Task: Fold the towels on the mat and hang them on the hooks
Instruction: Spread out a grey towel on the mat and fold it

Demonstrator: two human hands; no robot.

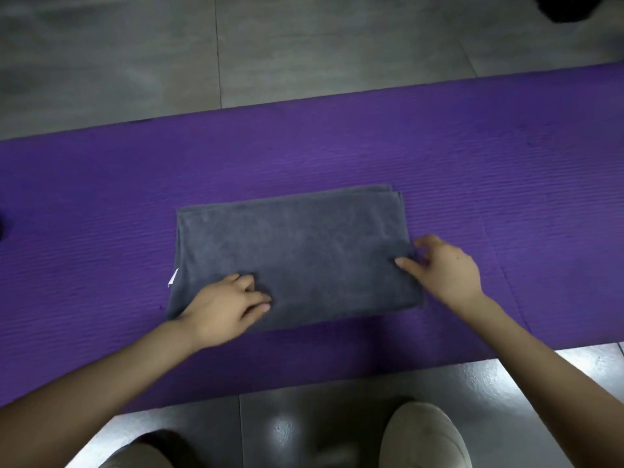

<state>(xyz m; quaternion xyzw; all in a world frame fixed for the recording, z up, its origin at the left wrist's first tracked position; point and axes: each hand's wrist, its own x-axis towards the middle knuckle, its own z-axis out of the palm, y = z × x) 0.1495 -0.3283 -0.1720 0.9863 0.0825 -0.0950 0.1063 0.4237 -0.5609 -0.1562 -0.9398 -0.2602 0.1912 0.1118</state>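
Grey towel [297, 251] folded into rectangle, flat on purple yoga mat [337, 143]. My left hand [226, 307] rests on near-left corner, fingers straight, pressing, grasping nothing. My right hand [447, 270] pinches towel's right edge between thumb and curled fingers. White tab [173, 278], probably label, at left edge

A grey towel [297, 251] lies flat on the purple mat [101, 197], folded into a wide rectangle. Its stacked layers sit slightly offset at the far right corner. A small white tag [173, 278] sticks out at its left edge. The ribbed mat stretches left to right.
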